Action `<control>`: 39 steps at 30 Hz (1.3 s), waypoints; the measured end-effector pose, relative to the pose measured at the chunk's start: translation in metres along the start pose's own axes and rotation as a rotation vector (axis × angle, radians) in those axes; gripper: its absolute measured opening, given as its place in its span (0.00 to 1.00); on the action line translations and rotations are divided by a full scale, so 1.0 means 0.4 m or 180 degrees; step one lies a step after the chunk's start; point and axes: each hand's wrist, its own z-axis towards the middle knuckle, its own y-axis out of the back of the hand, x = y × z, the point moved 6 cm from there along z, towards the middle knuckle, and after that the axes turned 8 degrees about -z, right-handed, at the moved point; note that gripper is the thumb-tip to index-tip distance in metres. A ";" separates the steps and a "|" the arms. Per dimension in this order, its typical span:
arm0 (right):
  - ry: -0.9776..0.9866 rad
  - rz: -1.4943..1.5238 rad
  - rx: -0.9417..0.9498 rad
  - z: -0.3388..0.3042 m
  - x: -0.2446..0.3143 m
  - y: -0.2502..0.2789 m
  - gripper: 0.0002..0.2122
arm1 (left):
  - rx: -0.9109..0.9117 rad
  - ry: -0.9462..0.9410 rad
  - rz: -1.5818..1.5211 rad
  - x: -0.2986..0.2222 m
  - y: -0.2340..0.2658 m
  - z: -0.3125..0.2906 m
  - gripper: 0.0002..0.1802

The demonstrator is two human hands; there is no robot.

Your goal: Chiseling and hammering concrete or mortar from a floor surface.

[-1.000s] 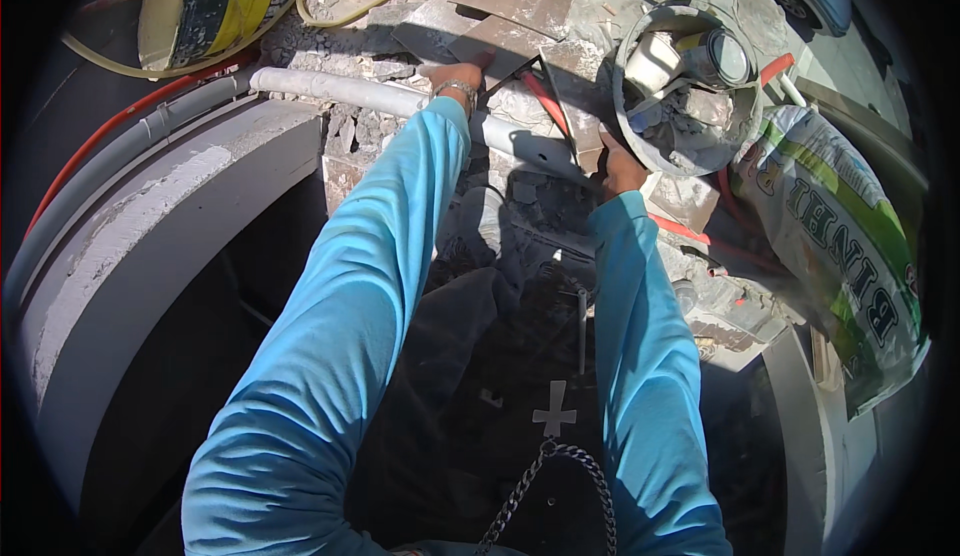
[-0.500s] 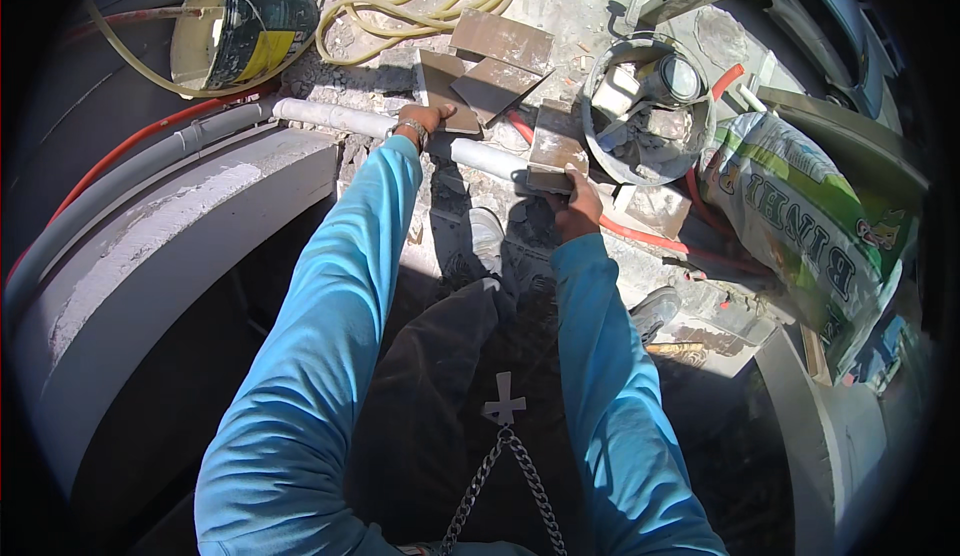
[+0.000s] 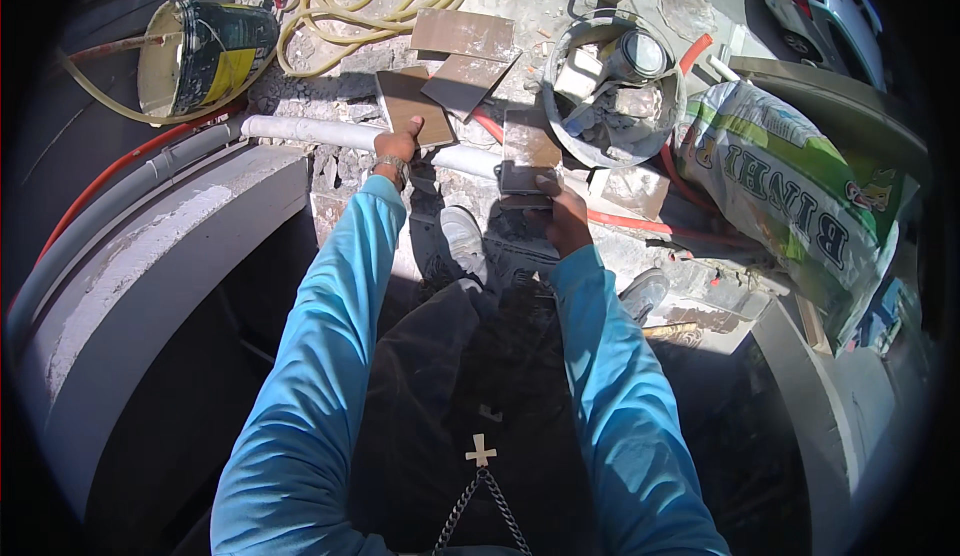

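My left hand, a watch at its wrist, grips the near edge of a brown tile piece, thumb on top. The tile rests on rubble beside two more cut tile pieces, one long and one angled. My right hand is closed on the near end of another brown tile, which is partly shaded. A second thin edge shows just below that tile; whether it is a separate piece I cannot tell. A white pipe runs behind my left hand and on toward the right tile.
A bucket holding a can and debris stands beyond my right hand. Right of it leans a printed sack. A dark bucket lies tipped at far left, near a coiled yellow hose. Red conduit crosses the ground by my shoes.
The whole view has shifted slightly. My right hand has tilted its tile and drawn it a little toward me. My left thumb now lies further over the left tile.
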 end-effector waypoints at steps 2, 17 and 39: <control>-0.0088 0.0088 -0.0050 -0.099 -0.038 0.042 0.15 | 0.0172 0.0147 -0.0010 0.016 0.049 -0.074 0.32; 0.1487 0.0449 -0.0905 -1.298 0.275 0.614 0.16 | 0.3089 -0.1336 0.0777 -0.562 -0.003 -1.375 0.16; 0.1780 0.0265 -0.1419 -1.446 0.626 0.995 0.11 | 0.2756 -0.4303 0.4914 -0.607 -0.897 -1.624 0.15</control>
